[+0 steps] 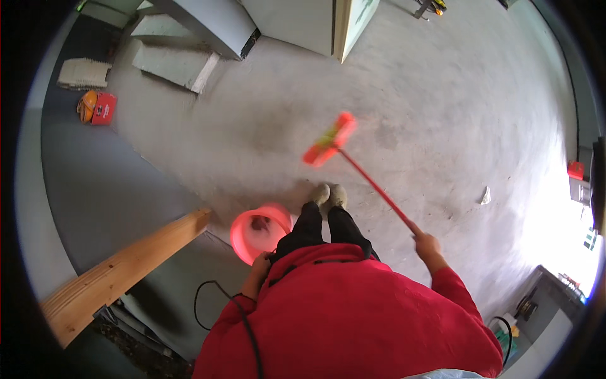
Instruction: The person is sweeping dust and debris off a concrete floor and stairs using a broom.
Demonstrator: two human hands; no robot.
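My right hand (427, 246) grips the end of a red broom's handle (375, 185), out to my right. The broom head (330, 140), red with a yellow-green middle, lies ahead of my shoes and is blurred. Whether it touches the floor I cannot tell. Low at my left side is my left hand (260, 268), right by the near rim of a pink plastic bucket (240, 226). My fingers are partly hidden, so a grip on the rim cannot be made out. Inside the bucket, a dark patch (260, 223) shows.
A wooden beam (128, 267) juts in from the left. Concrete steps (173, 64), a red box (103, 109) and an orange hard hat (87, 106) are farther left. A pale scrap (485, 195) lies on the concrete floor (464, 118). A black cable (246, 327) hangs beside me.
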